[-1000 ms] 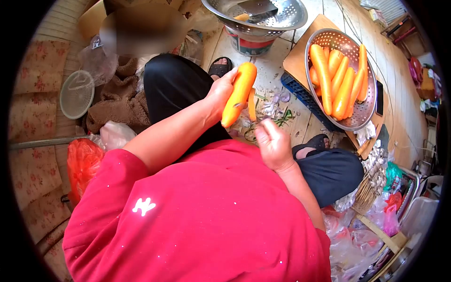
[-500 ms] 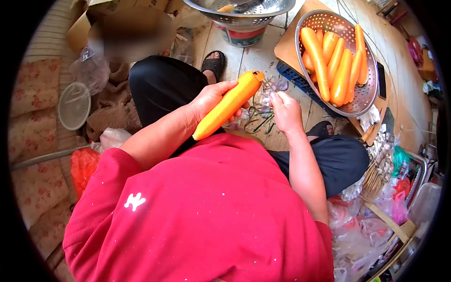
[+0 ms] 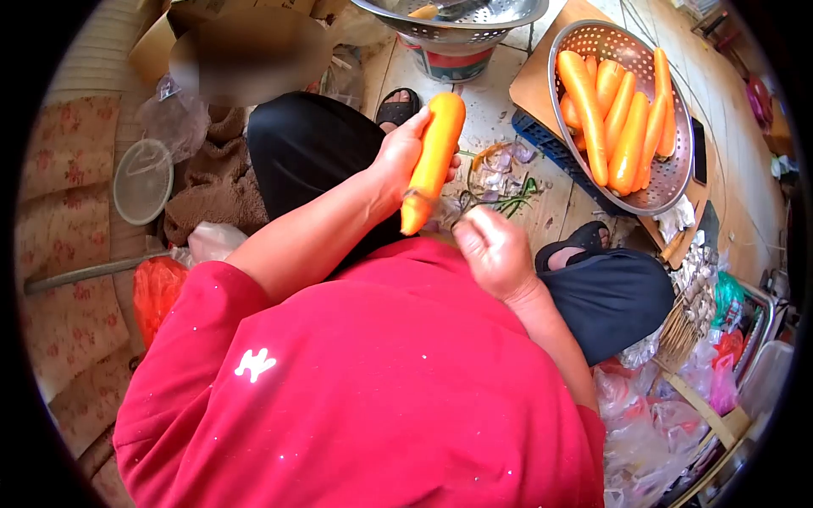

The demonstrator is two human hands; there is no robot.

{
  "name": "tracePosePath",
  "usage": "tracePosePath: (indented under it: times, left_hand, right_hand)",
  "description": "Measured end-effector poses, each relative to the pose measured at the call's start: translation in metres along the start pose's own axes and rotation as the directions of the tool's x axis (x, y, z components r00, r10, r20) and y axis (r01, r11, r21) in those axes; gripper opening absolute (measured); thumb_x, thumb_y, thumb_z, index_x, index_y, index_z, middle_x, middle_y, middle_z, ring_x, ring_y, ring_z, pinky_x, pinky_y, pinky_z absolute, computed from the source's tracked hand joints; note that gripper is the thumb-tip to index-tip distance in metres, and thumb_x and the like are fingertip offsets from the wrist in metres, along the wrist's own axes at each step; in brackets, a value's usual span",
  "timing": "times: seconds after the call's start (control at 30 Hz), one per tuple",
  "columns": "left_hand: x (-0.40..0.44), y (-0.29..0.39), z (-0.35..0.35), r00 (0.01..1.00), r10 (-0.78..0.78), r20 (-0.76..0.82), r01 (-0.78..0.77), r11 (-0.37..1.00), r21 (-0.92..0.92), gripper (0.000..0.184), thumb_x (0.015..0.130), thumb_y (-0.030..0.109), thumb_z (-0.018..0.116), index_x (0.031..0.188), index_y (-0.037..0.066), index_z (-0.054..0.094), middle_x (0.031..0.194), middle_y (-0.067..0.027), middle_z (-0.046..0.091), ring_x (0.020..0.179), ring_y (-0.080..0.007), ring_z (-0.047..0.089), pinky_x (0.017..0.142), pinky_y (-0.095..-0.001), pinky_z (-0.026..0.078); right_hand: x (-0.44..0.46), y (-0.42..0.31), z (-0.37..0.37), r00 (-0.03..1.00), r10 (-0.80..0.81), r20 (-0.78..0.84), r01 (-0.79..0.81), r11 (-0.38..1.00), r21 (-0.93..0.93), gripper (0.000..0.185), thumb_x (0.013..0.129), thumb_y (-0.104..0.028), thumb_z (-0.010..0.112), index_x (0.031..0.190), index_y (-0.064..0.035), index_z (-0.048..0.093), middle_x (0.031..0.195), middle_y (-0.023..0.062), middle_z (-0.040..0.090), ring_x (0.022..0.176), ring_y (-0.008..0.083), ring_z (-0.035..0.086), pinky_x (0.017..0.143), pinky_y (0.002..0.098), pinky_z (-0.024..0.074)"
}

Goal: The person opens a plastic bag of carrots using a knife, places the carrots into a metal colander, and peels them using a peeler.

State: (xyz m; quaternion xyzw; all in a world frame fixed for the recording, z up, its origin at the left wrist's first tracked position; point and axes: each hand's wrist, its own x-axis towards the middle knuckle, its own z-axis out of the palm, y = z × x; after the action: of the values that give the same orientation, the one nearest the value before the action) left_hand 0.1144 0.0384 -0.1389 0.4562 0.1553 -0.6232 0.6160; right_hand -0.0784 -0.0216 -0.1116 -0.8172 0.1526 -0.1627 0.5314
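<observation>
Near the middle of the head view, my left hand (image 3: pixel 402 161) is wrapped round an orange carrot (image 3: pixel 439 140). The carrot is tilted, its thick rounded end up and its narrower tip pointing down toward my lap. My right hand (image 3: pixel 494 251) is closed beside that lower tip, its fingers smeared by motion. It grips a thin metal peeler (image 3: pixel 415 196), whose blurred head lies across the carrot near the tip; most of the handle is hidden in the fist.
A perforated metal colander (image 3: pixel 677 182) with several carrots (image 3: pixel 628 152) stands on a board at the upper right, a phone (image 3: pixel 699 151) beside it. Another colander (image 3: pixel 508 19) rests on a tub (image 3: pixel 445 61). Scraps (image 3: pixel 508 182) litter the floor between my feet. Plastic bags (image 3: pixel 644 432) lie at right.
The carrot has swung more upright, its lower tip now beside my right hand. My right hand has moved down and toward my body, drawing the peeler from the carrot's far end to its near end.
</observation>
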Motion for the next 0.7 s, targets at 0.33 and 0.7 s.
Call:
tracePosePath:
  times: [0.33, 0.7]
  left_hand:
    - [-0.032, -0.014, 0.004, 0.97, -0.191, 0.152, 0.147, 0.954, 0.261, 0.05, 0.096, 0.047, 0.043, 0.11, 0.001, 0.056, 0.081, -0.0137, 0.061, 0.058, -0.0242, 0.061, 0.046, -0.0338, 0.052]
    - [0.006, 0.005, 0.0, 0.993, 0.06, -0.099, -0.06, 0.998, -0.002, 0.051, 0.097, 0.049, 0.038, 0.111, 0.002, 0.054, 0.086, -0.0126, 0.062, 0.065, -0.0247, 0.062, 0.054, -0.0399, 0.051]
  right_hand:
    - [0.025, 0.098, -0.031, 0.824, 0.527, -0.205, -0.561, 0.808, -0.179, 0.034, 0.095, -0.03, 0.048, 0.085, 0.0001, 0.06, 0.075, 0.0145, 0.062, 0.071, 0.0235, 0.059, 0.067, 0.036, 0.0444]
    - [0.005, -0.001, 0.0, 0.997, 0.062, 0.052, -0.061, 0.998, -0.01, 0.017, 0.089, -0.018, 0.06, 0.082, -0.0041, 0.055, 0.07, 0.0158, 0.056, 0.067, 0.0362, 0.059, 0.06, 0.0404, 0.0467]
